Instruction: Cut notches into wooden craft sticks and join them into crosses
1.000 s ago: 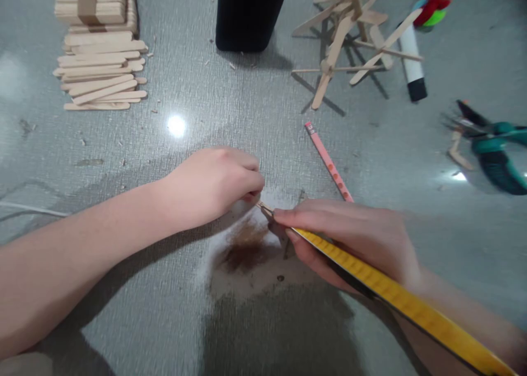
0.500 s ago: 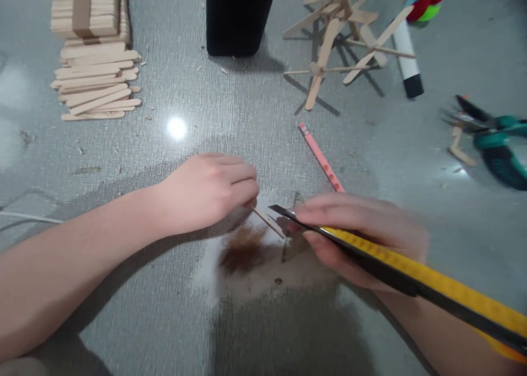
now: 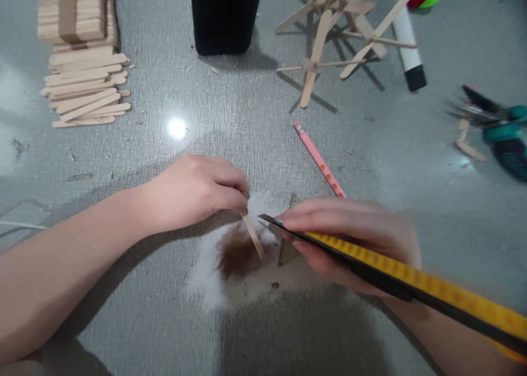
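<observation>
Between the fingertips of my left hand (image 3: 195, 192) is a thin wooden craft stick (image 3: 253, 237), its free end slanting down over a brown stain on the pale worn patch of the table. Closed around a yellow and black utility knife (image 3: 370, 258), my right hand (image 3: 354, 236) lies just to the right of the stick. The knife's blade points left, close to the stick but apart from it as far as I can see. A pink pencil (image 3: 319, 159) lies beyond my right hand, its near end by the fingers.
A banded bundle of craft sticks (image 3: 88, 11) and loose sticks (image 3: 86, 90) lie at the upper left. A black container (image 3: 226, 16) stands at the back. Rightward are a stick structure (image 3: 315, 63), a white tube (image 3: 407, 46) and green-handled pliers (image 3: 504, 134).
The craft stick in my left hand has turned, showing its flatter side and pointing more steeply toward me. Both hands and the knife appear slightly further left; the view has shifted a little too.
</observation>
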`<action>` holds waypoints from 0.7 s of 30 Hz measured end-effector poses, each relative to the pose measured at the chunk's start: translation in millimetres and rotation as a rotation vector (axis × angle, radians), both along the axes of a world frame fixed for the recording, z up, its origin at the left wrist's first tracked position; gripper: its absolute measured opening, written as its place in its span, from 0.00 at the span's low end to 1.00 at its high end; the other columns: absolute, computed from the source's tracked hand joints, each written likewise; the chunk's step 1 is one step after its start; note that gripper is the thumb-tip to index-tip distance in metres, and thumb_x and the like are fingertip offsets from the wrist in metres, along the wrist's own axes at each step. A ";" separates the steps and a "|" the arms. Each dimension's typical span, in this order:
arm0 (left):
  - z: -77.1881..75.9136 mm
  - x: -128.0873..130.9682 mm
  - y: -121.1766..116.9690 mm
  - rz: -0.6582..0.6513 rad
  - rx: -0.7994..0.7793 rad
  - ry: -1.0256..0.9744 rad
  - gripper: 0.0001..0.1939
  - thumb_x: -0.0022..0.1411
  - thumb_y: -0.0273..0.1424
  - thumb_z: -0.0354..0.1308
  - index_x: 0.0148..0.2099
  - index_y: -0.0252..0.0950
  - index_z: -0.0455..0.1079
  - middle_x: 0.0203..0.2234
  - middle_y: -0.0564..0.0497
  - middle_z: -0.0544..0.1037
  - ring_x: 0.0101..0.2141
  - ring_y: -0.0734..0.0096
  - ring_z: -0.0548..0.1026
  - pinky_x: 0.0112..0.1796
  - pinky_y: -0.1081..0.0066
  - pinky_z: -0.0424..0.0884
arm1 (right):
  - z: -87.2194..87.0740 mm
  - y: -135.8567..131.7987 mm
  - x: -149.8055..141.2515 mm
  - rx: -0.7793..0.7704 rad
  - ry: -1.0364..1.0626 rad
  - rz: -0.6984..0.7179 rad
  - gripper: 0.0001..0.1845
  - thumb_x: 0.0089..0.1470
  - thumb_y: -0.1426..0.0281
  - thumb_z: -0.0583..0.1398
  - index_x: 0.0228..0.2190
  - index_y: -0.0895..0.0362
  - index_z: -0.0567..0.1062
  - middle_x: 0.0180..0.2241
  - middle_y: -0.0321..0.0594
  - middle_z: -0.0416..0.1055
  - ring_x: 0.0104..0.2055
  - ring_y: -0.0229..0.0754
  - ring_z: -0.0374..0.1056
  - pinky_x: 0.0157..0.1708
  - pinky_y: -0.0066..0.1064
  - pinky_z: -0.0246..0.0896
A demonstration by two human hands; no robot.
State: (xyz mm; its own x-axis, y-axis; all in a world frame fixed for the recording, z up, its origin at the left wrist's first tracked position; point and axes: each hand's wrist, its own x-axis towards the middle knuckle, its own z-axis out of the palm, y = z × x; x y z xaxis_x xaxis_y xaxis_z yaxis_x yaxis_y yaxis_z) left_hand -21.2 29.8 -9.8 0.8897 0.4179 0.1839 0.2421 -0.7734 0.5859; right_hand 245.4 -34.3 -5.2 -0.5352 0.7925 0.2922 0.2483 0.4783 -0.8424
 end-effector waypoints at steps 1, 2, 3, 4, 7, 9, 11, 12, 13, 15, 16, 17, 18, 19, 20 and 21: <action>0.3 0.9 0.1 -0.004 -0.004 0.001 0.10 0.72 0.23 0.55 0.43 0.34 0.79 0.42 0.47 0.83 0.40 0.67 0.79 0.41 0.68 0.73 | 1.0 0.5 0.3 -0.005 -0.023 -0.006 0.15 0.55 0.80 0.62 0.43 0.54 0.77 0.31 0.38 0.81 0.30 0.40 0.79 0.27 0.28 0.75; 0.7 1.9 0.4 -0.011 -0.010 0.006 0.10 0.73 0.23 0.55 0.43 0.33 0.79 0.41 0.47 0.83 0.40 0.67 0.79 0.42 0.68 0.73 | 1.6 1.0 0.9 -0.011 -0.043 -0.004 0.14 0.56 0.79 0.62 0.43 0.54 0.77 0.30 0.38 0.80 0.29 0.40 0.79 0.26 0.28 0.74; 1.3 3.1 0.7 -0.023 -0.016 0.018 0.10 0.73 0.23 0.55 0.43 0.33 0.79 0.41 0.47 0.83 0.41 0.67 0.78 0.43 0.68 0.72 | 2.0 1.6 1.6 -0.012 -0.058 0.009 0.14 0.56 0.78 0.62 0.43 0.53 0.77 0.30 0.37 0.80 0.28 0.40 0.79 0.26 0.28 0.75; 1.8 4.3 1.0 -0.038 -0.019 0.035 0.10 0.73 0.24 0.55 0.42 0.33 0.79 0.40 0.47 0.83 0.41 0.67 0.78 0.43 0.68 0.72 | 2.1 2.1 2.3 -0.008 -0.067 0.024 0.14 0.56 0.78 0.62 0.43 0.53 0.77 0.30 0.37 0.81 0.28 0.40 0.79 0.26 0.28 0.75; 3.0 7.1 2.0 -0.099 -0.013 0.093 0.10 0.73 0.24 0.56 0.42 0.36 0.79 0.40 0.48 0.83 0.42 0.66 0.77 0.44 0.66 0.71 | 1.6 2.8 3.0 0.022 -0.070 0.052 0.13 0.56 0.77 0.62 0.43 0.52 0.76 0.31 0.36 0.81 0.30 0.40 0.80 0.28 0.27 0.76; 3.5 8.1 1.8 -0.119 0.013 0.107 0.11 0.73 0.25 0.55 0.42 0.37 0.79 0.41 0.48 0.82 0.43 0.65 0.76 0.44 0.66 0.70 | 1.3 2.5 2.2 0.032 -0.073 0.059 0.14 0.56 0.77 0.61 0.43 0.52 0.76 0.32 0.36 0.81 0.31 0.40 0.80 0.29 0.26 0.76; 4.0 8.9 0.6 -0.116 0.046 0.103 0.11 0.74 0.25 0.54 0.43 0.38 0.79 0.43 0.47 0.82 0.43 0.65 0.75 0.44 0.66 0.70 | 1.4 1.9 1.4 0.046 -0.062 0.073 0.14 0.56 0.78 0.60 0.43 0.53 0.76 0.32 0.37 0.81 0.31 0.40 0.80 0.29 0.26 0.76; 4.3 9.3 -0.3 -0.113 0.063 0.101 0.12 0.74 0.26 0.53 0.43 0.38 0.79 0.43 0.47 0.82 0.43 0.65 0.75 0.44 0.66 0.70 | 1.4 1.6 1.5 0.056 -0.054 0.077 0.14 0.55 0.78 0.60 0.42 0.53 0.76 0.32 0.37 0.81 0.31 0.39 0.80 0.29 0.25 0.76; 4.5 9.8 -1.3 -0.112 0.076 0.103 0.14 0.75 0.26 0.51 0.45 0.37 0.79 0.42 0.46 0.82 0.42 0.65 0.75 0.43 0.66 0.70 | 1.3 1.2 2.0 0.062 -0.045 0.074 0.13 0.55 0.79 0.60 0.42 0.54 0.76 0.32 0.38 0.81 0.31 0.39 0.80 0.29 0.25 0.75; 4.4 10.8 -3.4 -0.119 0.090 0.114 0.16 0.76 0.25 0.48 0.48 0.36 0.78 0.41 0.45 0.81 0.41 0.65 0.75 0.43 0.66 0.71 | 1.0 0.4 4.1 0.056 -0.023 0.053 0.13 0.54 0.79 0.59 0.41 0.56 0.76 0.31 0.39 0.80 0.31 0.38 0.79 0.30 0.24 0.75; 4.0 11.1 -4.4 -0.127 0.094 0.116 0.17 0.76 0.25 0.47 0.49 0.36 0.78 0.40 0.45 0.81 0.40 0.65 0.75 0.43 0.67 0.71 | 0.8 0.0 5.5 0.045 -0.011 0.039 0.13 0.54 0.79 0.59 0.41 0.56 0.76 0.32 0.40 0.80 0.32 0.38 0.79 0.31 0.23 0.75; 3.4 11.2 -5.3 -0.132 0.096 0.116 0.16 0.76 0.25 0.48 0.48 0.36 0.79 0.40 0.46 0.81 0.40 0.65 0.75 0.42 0.67 0.71 | 0.7 -0.5 6.8 0.034 0.002 0.025 0.14 0.54 0.80 0.59 0.41 0.56 0.76 0.32 0.40 0.80 0.33 0.37 0.79 0.32 0.23 0.75; 2.7 11.3 -6.1 -0.134 0.097 0.112 0.15 0.76 0.26 0.49 0.47 0.37 0.79 0.40 0.46 0.81 0.40 0.65 0.75 0.42 0.66 0.71 | 0.8 -1.0 7.8 0.024 0.017 0.014 0.14 0.53 0.80 0.59 0.41 0.56 0.77 0.32 0.40 0.80 0.34 0.37 0.79 0.34 0.23 0.75; 2.0 11.3 -7.0 -0.131 0.097 0.105 0.14 0.75 0.26 0.52 0.45 0.37 0.80 0.41 0.47 0.81 0.40 0.65 0.75 0.42 0.66 0.71 | 1.0 -1.5 8.5 0.017 0.033 0.006 0.15 0.53 0.80 0.59 0.41 0.56 0.77 0.32 0.39 0.80 0.34 0.37 0.79 0.34 0.23 0.75; 1.5 11.4 -8.0 -0.122 0.097 0.103 0.12 0.74 0.27 0.54 0.44 0.38 0.81 0.43 0.47 0.81 0.41 0.64 0.75 0.42 0.66 0.70 | 1.4 -2.2 8.7 0.010 0.047 -0.001 0.15 0.52 0.81 0.59 0.41 0.56 0.77 0.32 0.39 0.80 0.35 0.37 0.79 0.35 0.23 0.75; 1.2 11.6 -9.1 -0.105 0.093 0.105 0.11 0.73 0.28 0.56 0.43 0.38 0.81 0.44 0.48 0.81 0.41 0.64 0.75 0.42 0.67 0.70 | 1.9 -2.9 8.5 0.001 0.052 -0.010 0.16 0.52 0.81 0.58 0.41 0.55 0.77 0.32 0.38 0.80 0.35 0.36 0.79 0.35 0.23 0.75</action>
State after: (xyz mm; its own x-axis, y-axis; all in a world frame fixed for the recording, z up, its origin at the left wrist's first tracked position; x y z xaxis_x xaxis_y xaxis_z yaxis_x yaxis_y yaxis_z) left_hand -9.5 20.6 -8.6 0.9440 0.3068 0.1217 0.2128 -0.8475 0.4864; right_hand 253.9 -37.2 -3.3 -0.5114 0.7974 0.3205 0.2091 0.4772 -0.8535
